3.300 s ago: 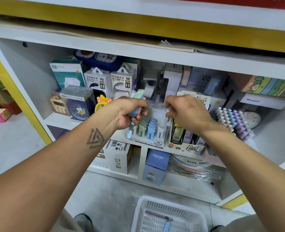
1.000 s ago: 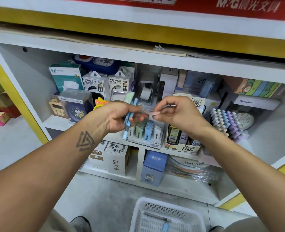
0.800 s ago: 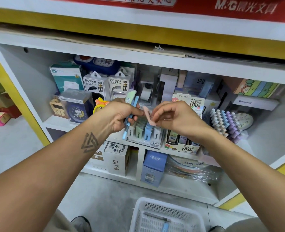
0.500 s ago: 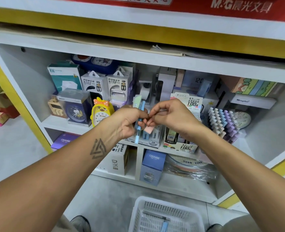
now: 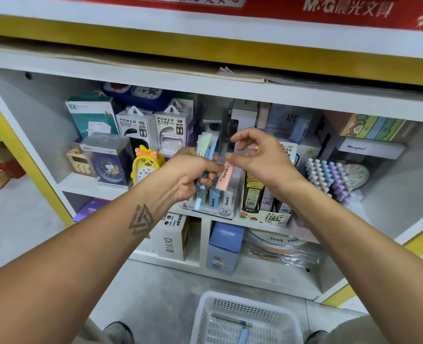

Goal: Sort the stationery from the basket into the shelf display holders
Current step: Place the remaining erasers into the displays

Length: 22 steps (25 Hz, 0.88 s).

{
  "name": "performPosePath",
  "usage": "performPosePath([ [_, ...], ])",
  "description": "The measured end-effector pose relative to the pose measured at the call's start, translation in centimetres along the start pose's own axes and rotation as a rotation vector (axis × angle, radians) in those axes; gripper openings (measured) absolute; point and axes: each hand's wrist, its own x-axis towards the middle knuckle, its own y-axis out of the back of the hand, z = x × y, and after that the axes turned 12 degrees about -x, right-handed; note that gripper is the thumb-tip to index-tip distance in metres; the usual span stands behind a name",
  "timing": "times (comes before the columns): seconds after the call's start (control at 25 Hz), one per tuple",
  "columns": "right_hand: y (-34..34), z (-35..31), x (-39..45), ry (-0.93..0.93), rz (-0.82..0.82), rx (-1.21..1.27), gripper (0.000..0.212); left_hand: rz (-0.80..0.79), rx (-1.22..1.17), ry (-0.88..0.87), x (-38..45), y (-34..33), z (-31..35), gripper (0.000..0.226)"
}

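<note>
My left hand point(image 5: 190, 175) grips a pale green case point(image 5: 203, 142) and two blue pens point(image 5: 201, 194) upright in its fist. Just to their right hangs a pink lead case point(image 5: 224, 177), pinched at its top end by my right hand point(image 5: 262, 157), whose index finger is lifted. Both hands hover in front of the clear display holder marked 2B point(image 5: 224, 212) on the middle shelf, which holds green, blue and white cases. The white basket point(image 5: 205, 316) stands on the floor below with a blue pen point(image 5: 244, 335) in it.
A lead-refill display box point(image 5: 265, 217) sits right of the 2B holder, then a rack of pastel pens point(image 5: 327, 175). Power bank boxes point(image 5: 136, 125), a yellow chick clock point(image 5: 147, 165) and a blue clock point(image 5: 108, 167) stand at left. Boxes fill the lower shelf.
My right hand turned the pink case from lying level to hanging upright beside the left fist. Both hands moved right and slightly up. The chick clock came into view.
</note>
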Motion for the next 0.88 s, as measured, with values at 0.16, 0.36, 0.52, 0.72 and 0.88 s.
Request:
performPosePath([
  [0.16,0.2,0.4,-0.3,-0.057,-0.107,-0.041,0.012,0.038,0.078,0.007,-0.2,0.6,0.0,0.021],
  [0.36,-0.4,1.1,-1.5,0.137,-0.185,-0.744,0.008,0.087,0.014,0.164,-0.4,2.2,0.9,0.012],
  [0.52,-1.7,1.4,-2.2,0.142,-0.275,-0.839,0.008,0.032,-0.078,0.203,-1.0,2.1,1.1,0.007],
  [0.72,-2.5,1.7,-2.3,0.17,-0.28,-0.885,0.015,0.006,-0.155,0.21,-1.2,2.0,1.2,0.011],
  [0.88,-2.1,1.8,-1.9,0.161,-0.274,-0.936,0.022,-0.033,-0.175,0.232,-1.3,2.3,1.2,0.012],
])
